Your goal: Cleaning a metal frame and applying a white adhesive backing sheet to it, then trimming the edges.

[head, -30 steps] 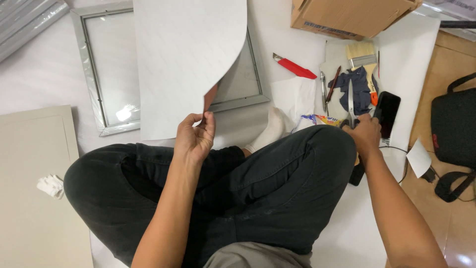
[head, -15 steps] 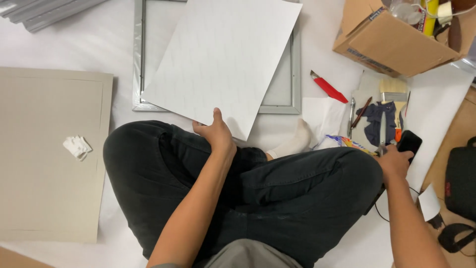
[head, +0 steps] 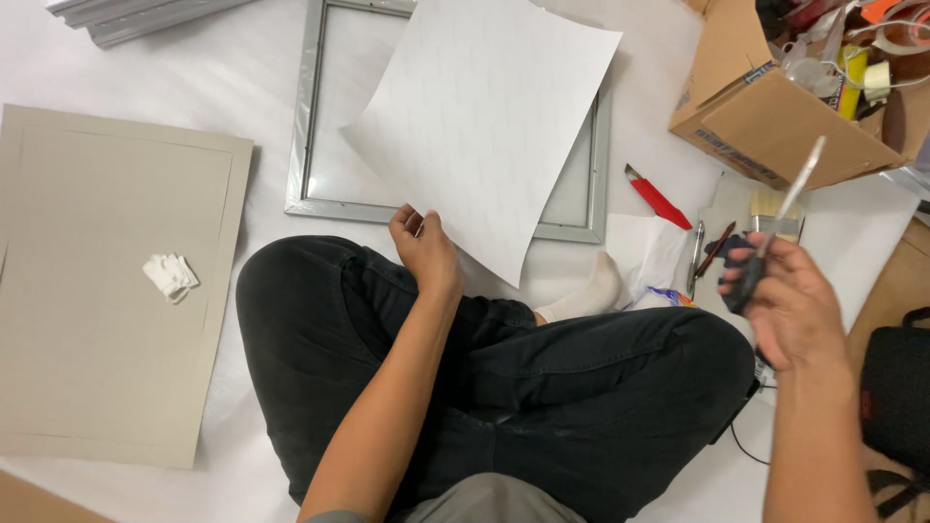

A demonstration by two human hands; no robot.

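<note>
Since half a second ago, our right hand (head: 790, 300) has lifted off the floor with scissors (head: 775, 228), fingers closed round the dark handles, blades blurred. Largest, the grey board (head: 107, 291) lies left. Our left hand (head: 424, 250) pinches the white sheet (head: 484, 116), which hides much of the metal frame (head: 308, 126).

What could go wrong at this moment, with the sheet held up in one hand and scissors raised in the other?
The left hand pinches the white sheet by one lower edge only, so it may sag, crease or slip onto the grey frame.

The right hand holds the scissors blades up, above the person's knee; a careless swing could nick the leg or the sheet.
</note>
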